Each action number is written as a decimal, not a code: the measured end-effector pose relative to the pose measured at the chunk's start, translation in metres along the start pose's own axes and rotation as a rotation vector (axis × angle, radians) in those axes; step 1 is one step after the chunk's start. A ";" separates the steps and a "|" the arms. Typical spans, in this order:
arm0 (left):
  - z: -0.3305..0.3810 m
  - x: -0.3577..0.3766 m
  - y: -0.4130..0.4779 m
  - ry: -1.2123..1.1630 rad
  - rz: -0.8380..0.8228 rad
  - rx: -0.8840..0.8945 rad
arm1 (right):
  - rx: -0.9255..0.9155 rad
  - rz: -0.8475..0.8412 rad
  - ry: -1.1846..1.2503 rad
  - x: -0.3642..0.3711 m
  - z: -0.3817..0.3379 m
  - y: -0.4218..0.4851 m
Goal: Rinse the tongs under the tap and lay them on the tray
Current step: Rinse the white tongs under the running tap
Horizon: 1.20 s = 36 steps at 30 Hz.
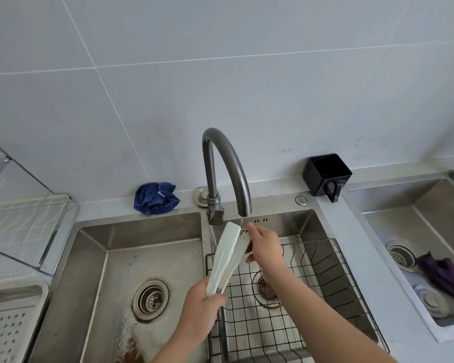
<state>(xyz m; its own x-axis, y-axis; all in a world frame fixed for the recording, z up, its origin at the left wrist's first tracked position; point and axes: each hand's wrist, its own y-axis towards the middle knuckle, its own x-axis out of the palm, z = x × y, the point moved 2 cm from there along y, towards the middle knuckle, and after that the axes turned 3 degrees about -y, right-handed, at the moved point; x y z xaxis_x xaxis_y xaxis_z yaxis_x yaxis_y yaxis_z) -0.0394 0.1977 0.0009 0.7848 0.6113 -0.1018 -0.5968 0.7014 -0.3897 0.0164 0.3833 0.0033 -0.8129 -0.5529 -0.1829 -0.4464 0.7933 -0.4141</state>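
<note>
The pale cream tongs (227,255) point up and away, with their tips just below the spout of the grey curved tap (230,163). A thin stream of water runs from the spout onto the tips. One tip carries brown dirt. My left hand (201,309) grips the handle end of the tongs. My right hand (264,248) touches the dirty tip with its fingers. A white perforated tray (13,320) lies at the lower left, beside the sink.
A double steel sink (110,260) lies below, with a black wire basket (323,281) in its right basin. A blue cloth (155,198) and a black holder (325,175) sit behind. A dish rack (24,221) stands left. A second sink at right holds a purple cloth (443,275).
</note>
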 end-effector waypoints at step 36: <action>0.012 -0.035 -0.010 0.263 0.261 0.158 | -0.015 -0.136 0.225 0.031 0.026 -0.016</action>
<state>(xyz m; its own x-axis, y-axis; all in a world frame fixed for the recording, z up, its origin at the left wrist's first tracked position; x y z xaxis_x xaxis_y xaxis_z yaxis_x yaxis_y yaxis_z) -0.0625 0.1739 0.0196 0.6070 0.6762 -0.4175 -0.7841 0.5950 -0.1764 0.0083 0.3469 -0.0189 -0.8072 -0.5852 0.0769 -0.5611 0.7203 -0.4077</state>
